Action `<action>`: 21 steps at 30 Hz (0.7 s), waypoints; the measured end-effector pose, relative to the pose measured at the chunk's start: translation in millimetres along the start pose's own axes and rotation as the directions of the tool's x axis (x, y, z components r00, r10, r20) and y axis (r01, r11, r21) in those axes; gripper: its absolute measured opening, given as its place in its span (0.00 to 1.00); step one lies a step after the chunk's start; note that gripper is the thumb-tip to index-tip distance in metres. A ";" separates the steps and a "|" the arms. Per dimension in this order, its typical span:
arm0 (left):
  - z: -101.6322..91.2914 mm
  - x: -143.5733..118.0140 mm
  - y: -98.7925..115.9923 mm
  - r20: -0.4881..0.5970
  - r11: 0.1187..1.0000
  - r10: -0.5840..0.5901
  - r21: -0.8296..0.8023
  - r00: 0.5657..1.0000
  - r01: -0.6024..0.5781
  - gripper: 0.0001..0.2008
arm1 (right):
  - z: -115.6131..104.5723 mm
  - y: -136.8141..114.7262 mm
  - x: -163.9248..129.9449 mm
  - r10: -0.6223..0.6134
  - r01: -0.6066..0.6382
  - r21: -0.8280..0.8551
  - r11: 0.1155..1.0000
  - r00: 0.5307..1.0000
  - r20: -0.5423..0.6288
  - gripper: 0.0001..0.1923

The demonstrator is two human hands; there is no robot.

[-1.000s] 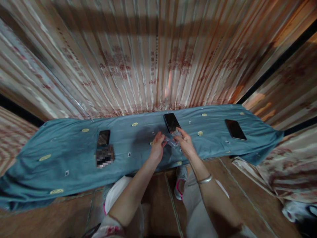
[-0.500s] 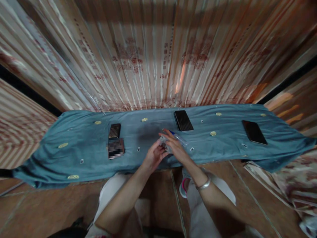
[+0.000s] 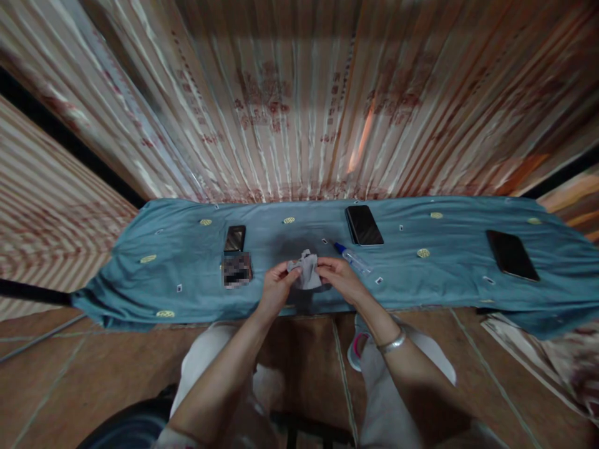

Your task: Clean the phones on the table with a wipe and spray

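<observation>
A small crumpled grey cloth (image 3: pixel 308 272) is stretched between my two hands above the blue-green sheet (image 3: pixel 196 255). My left hand (image 3: pixel 277 285) pinches its left edge between thumb and fingers. On the opposite edge, my right hand (image 3: pixel 339 278) grips the cloth the same way; a silver bracelet circles that wrist. Just beyond my right hand lies a clear bottle with a blue tip (image 3: pixel 354 257), on its side and touched by neither hand.
Left of my hands lie a small dark phone-like object (image 3: pixel 234 238) and a blurred-out flat item (image 3: pixel 236 269). A black tablet-like stack (image 3: pixel 365 225) sits behind the bottle; another black tablet-like device (image 3: pixel 512 255) lies far right. A patterned curtain (image 3: pixel 290 125) hangs behind.
My hands have moved apart, and the cloth, bunched between them before, is now spread out. The bottle shows more fully. The whole view has shifted slightly, moving things rightward.
</observation>
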State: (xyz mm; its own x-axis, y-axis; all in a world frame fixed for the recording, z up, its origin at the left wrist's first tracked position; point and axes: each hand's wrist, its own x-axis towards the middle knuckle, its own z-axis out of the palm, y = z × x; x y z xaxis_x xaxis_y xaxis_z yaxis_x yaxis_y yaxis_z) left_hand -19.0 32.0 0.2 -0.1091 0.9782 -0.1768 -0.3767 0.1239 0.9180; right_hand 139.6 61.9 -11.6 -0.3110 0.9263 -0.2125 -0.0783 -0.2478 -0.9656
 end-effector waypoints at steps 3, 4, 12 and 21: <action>-4.2 0.0 0.9 -0.032 0.999 -0.016 -0.029 0.999 0.015 0.15 | 5.6 -1.8 1.4 0.007 -0.007 0.041 0.999 1.000 0.007 0.20; -4.4 -0.3 1.2 -0.041 0.998 -0.037 -0.057 0.998 0.035 0.16 | 8.0 -2.9 1.8 -0.007 0.006 0.059 0.998 1.000 0.017 0.20; 2.1 -3.5 1.6 0.022 0.923 -0.262 -0.286 0.965 0.257 0.15 | 19.1 -4.2 7.8 -0.141 0.140 0.044 0.989 0.990 0.023 0.13; -14.2 0.8 2.8 -0.167 0.925 -0.282 -0.310 0.945 0.221 0.09 | -30.6 -7.1 23.8 -0.396 0.191 -0.687 0.701 0.905 -0.153 0.21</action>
State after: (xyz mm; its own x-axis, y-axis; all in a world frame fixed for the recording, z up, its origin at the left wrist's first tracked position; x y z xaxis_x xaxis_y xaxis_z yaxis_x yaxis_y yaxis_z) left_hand -33.1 30.7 -2.4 -0.1505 0.8615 -0.4850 -0.6573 0.2793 0.7000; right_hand 161.7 94.4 -14.4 -0.1054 0.9803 0.1673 0.5362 0.1977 -0.8206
